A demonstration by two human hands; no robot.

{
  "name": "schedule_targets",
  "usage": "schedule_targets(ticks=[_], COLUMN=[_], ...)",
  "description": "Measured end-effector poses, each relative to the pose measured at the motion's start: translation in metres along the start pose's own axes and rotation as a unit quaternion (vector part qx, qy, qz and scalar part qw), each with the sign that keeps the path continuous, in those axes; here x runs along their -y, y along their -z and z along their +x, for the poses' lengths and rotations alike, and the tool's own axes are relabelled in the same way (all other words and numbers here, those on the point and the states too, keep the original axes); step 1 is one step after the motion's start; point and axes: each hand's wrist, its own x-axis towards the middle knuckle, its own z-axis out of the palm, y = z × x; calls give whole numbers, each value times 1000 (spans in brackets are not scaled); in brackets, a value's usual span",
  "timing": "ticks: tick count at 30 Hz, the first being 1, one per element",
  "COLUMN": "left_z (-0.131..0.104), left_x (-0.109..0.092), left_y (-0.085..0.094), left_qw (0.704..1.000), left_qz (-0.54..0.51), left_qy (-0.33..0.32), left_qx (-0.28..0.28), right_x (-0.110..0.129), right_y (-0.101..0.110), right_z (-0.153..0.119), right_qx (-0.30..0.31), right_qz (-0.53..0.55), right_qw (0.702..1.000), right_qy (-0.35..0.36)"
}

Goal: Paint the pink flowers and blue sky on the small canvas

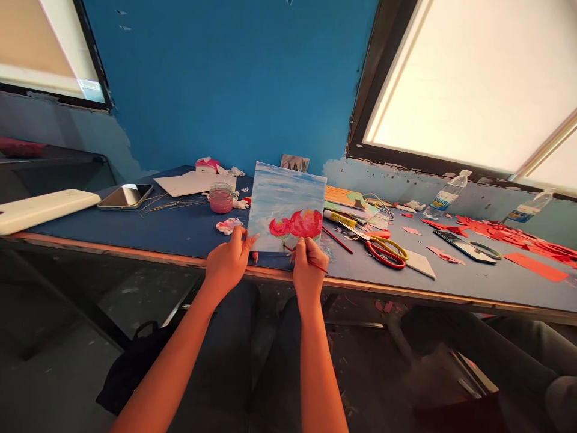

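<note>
Head view: the right hand (309, 263) pinches a thin red brush (318, 266) between thumb and fingers, at five o'clock on the painting (288, 195); whether the bristles touch its surface I cannot tell. At eight o'clock, the left hand (228, 263) pinches the painting's lower corner with thumb and fingers. The painting, red flowers on a blue ground, is held tilted up at the near edge of the table (180, 225). Outward from it, a stained tissue (228, 225) lies between eight and nine, and a jar (220, 198) of pinkish water stands at nine, with a phone (126, 196) farther out. Toward three lies a yellow tube (341, 219); a spare brush (338, 240) and red-handled scissors (369, 239) lie toward four. Well apart, at three, stands a clear bottle (447, 195), with red paper (518, 237) beyond.
</note>
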Motion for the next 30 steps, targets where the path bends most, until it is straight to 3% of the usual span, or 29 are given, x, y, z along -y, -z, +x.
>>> schedule_targets(ticks=[11, 30], left_z=[-1, -1], left_x=[-2, -1], left_y=[3, 1], left_qw=[999, 1000], left_qz=[-40, -19], left_qy=[-9, -3], left_qx=[6, -3], right_x=[-2, -1], right_y=[1, 1], right_z=[-1, -2], right_qx=[7, 9], right_qz=[-5, -16], right_qw=[1000, 1000], right_qy=[1, 12])
